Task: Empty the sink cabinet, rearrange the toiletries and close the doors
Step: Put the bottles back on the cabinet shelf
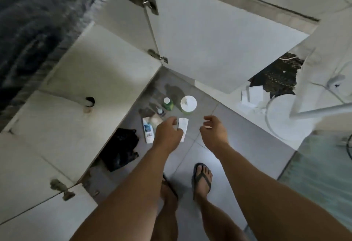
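Several toiletries stand on the grey floor tiles in front of the open sink cabinet (91,80): a green bottle with a white cap (167,103), a wide white-lidded green jar (188,105), a small bottle (160,111), a white ZINC pack (148,130) and a white tube (183,124). My left hand (167,133) hovers over the tube's left edge with its fingers loosely curled, and it holds nothing that I can see. My right hand (214,129) hangs just right of the tube, with its fingers apart and empty. The cabinet's white shelf looks bare.
One cabinet door (219,46) stands open ahead and another (47,214) at the lower left. A black bag (120,149) lies at the cabinet's base. My feet in flip-flops (202,178) stand below. A white stand (285,115) and papers (251,96) sit at the right.
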